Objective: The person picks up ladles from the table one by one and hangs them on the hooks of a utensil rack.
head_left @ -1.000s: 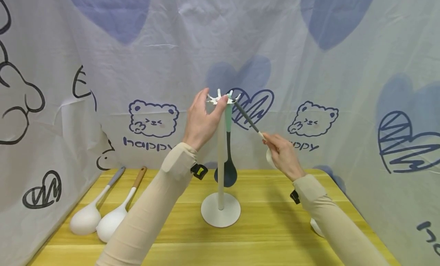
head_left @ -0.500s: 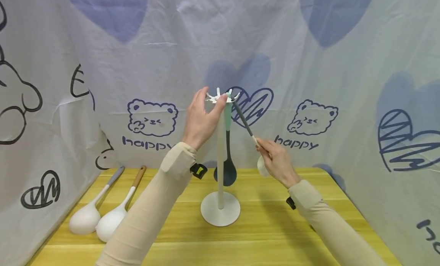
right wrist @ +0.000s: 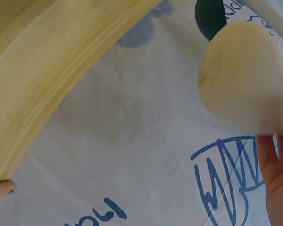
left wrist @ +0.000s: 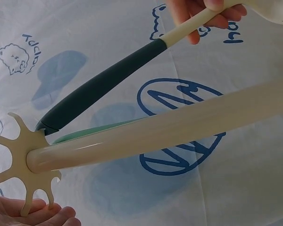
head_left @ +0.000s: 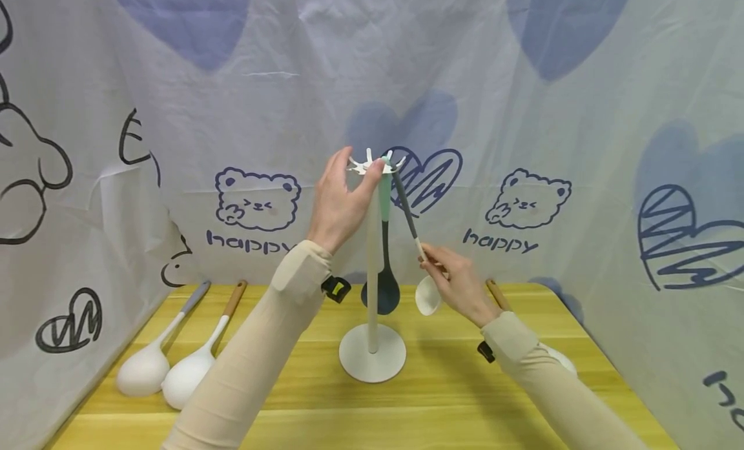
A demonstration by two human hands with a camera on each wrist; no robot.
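From my seat, the right grip (head_left: 459, 280) pinches the grey-handled ladle (head_left: 410, 223), swung closer to the stand (head_left: 372, 269) that my left grip (head_left: 339, 210) holds by its hooks, gap remaining beside the dark ladle (head_left: 388, 296), tabletop's (head_left: 290, 385) back edge beyond.

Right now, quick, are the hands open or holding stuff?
Left hand: holding the white stand by its hooked top.
Right hand: pinching the dark-handled white ladle by its shaft.

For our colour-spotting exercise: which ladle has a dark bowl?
The mint-handled ladle, hanging from the stand. Its bowl is dark, whereas the held ladle, in the right hand, and the resting ladles on the table have pale bowls.
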